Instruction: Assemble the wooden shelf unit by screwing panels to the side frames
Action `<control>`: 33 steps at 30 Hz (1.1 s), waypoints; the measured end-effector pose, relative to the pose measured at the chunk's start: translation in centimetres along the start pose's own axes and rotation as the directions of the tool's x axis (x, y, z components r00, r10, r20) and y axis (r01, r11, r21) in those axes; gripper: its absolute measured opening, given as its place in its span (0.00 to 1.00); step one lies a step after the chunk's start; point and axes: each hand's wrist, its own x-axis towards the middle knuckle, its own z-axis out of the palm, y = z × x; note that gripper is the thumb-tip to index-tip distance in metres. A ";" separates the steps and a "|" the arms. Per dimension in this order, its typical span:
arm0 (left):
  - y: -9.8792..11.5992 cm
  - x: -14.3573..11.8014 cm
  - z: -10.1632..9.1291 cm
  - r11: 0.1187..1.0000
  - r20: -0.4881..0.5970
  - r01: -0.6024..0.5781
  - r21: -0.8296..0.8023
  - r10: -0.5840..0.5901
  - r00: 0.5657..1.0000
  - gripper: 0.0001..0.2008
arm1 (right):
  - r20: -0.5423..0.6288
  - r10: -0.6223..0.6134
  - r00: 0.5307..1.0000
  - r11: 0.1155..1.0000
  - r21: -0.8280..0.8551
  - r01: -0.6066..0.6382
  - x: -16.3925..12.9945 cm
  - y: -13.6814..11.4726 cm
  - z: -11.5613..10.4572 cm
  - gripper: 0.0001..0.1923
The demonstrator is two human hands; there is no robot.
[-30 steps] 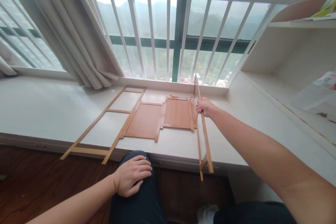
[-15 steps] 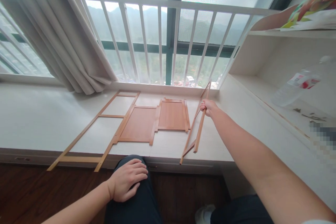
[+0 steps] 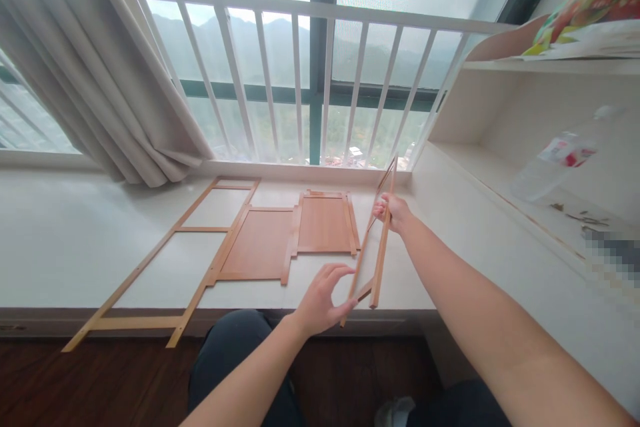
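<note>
My right hand (image 3: 393, 211) grips a narrow wooden ladder-like frame (image 3: 379, 267), held tilted above the white sill (image 3: 60, 240). My left hand (image 3: 323, 301) is raised with fingers spread, just touching or nearly touching the frame's lower end. A second, longer wooden frame (image 3: 175, 260) lies flat on the sill to the left. Two flat wooden panels (image 3: 260, 243) (image 3: 325, 223) lie side by side between the two frames.
A white railing (image 3: 300, 7) and window run behind the sill. A curtain (image 3: 100, 93) hangs at the left. A white shelf unit (image 3: 525, 167) on the right holds a plastic bottle (image 3: 560, 157) and paper on top. Dark wood floor lies below.
My left hand rose from my knee to the frame's lower end. My right hand tilted the frame from nearly upright and lifted it a little.
</note>
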 end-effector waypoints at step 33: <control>-0.8 2.5 9.7 0.896 0.167 0.338 -0.287 -0.301 0.939 0.17 | 0.452 0.554 0.699 -0.564 -0.414 0.714 -2.3 8.4 12.9 0.27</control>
